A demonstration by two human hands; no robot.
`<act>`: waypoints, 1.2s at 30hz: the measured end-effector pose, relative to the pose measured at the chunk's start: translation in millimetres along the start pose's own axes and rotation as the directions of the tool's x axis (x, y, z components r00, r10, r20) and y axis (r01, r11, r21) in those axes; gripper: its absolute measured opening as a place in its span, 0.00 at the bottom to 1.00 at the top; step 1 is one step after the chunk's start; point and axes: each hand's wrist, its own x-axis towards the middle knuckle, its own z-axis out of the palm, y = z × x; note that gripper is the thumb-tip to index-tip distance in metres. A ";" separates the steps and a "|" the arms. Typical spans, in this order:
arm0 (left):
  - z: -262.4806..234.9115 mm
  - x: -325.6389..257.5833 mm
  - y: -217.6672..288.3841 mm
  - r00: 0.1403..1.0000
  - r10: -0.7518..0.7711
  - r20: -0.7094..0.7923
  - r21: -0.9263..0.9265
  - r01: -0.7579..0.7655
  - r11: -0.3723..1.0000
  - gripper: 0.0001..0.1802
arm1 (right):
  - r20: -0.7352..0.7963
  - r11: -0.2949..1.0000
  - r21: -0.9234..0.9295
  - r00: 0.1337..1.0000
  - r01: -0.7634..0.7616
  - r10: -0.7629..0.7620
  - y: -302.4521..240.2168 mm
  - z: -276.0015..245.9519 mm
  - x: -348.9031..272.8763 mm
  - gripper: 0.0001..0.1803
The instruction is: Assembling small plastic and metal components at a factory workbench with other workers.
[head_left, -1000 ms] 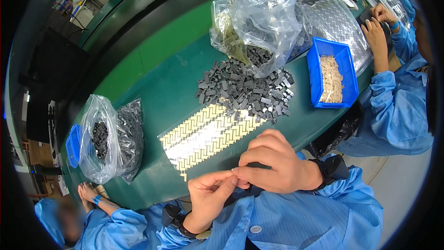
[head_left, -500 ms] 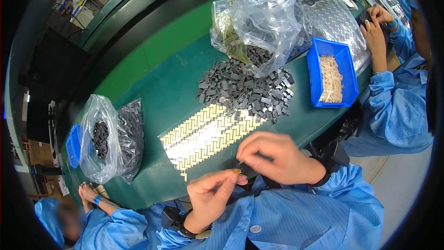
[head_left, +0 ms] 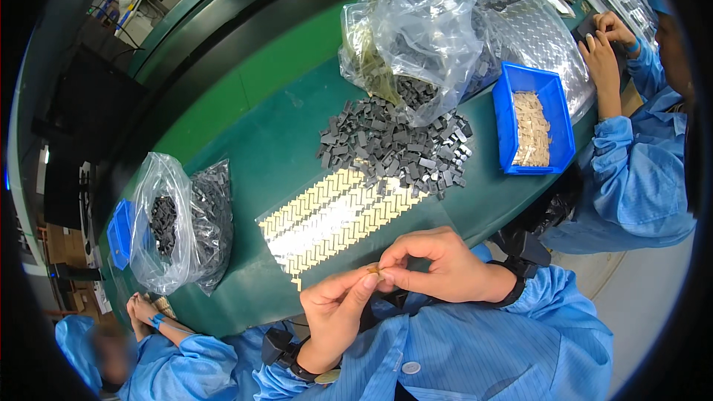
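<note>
left hand + right hand both pinch small tan clip | risk: slips, drops onto table

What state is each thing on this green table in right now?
Small tan part: pinched between both hands' fingers.
Clear plastic bag: open, spilling dark grey blocks.
Pile of dark grey blocks: loose on table.
Blue plastic bin: holding tan parts.
Sheet of tan parts: flat, in rows.
</note>
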 end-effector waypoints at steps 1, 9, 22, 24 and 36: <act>0.3 1.0 0.8 1.000 0.000 0.001 0.000 0.000 1.000 0.09 | 0.006 1.000 -0.003 1.000 0.008 -0.008 0.2 0.0 0.0 0.05; -3.1 4.2 -0.2 0.981 0.150 -0.123 0.062 -0.144 0.988 0.07 | 0.054 0.976 0.164 0.989 -0.146 0.139 1.2 0.3 -1.4 0.07; 1.9 2.9 -6.4 0.992 0.089 -0.085 -0.141 -0.100 0.985 0.08 | 0.004 0.913 0.374 0.984 -0.165 0.177 2.3 12.8 -3.4 0.07; 4.3 3.1 -5.9 0.994 -0.101 -0.034 -0.421 0.078 0.904 0.08 | -0.009 0.913 0.383 0.988 -0.141 0.156 3.5 11.9 -4.3 0.07; -9.3 14.9 10.3 0.964 0.207 -0.166 -0.007 -0.211 0.978 0.06 | -0.425 0.445 -0.873 0.759 -0.199 -0.493 -52.2 -122.9 -23.0 0.02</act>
